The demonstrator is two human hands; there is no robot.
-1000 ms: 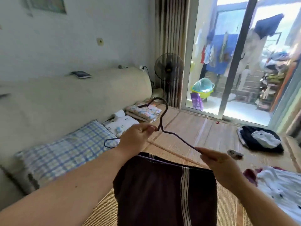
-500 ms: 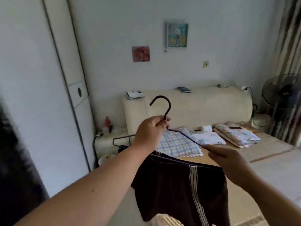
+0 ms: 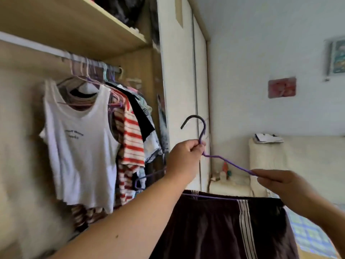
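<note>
A purple wire hanger point(image 3: 226, 162) carries dark brown shorts point(image 3: 224, 227) with white side stripes, draped over its bottom bar. My left hand point(image 3: 183, 158) grips the hanger's neck just under the hook, which points up and to the left. My right hand point(image 3: 280, 184) pinches the hanger's right shoulder. The hanger is in the air in front of an open wardrobe, to the right of the clothes rail point(image 3: 89, 61) and below its height.
Several garments hang on the rail, a white tank top point(image 3: 80, 143) in front and a red-striped shirt point(image 3: 131, 146) behind. A wooden shelf point(image 3: 74, 25) sits above. The wardrobe's white door point(image 3: 179, 90) stands beside the hanger. A sofa point(image 3: 298, 161) stands at the right.
The view has swung left from the sofa and wall to the open wardrobe. Both hands keep their hold on the hanger with the shorts, now raised closer to the rail.
</note>
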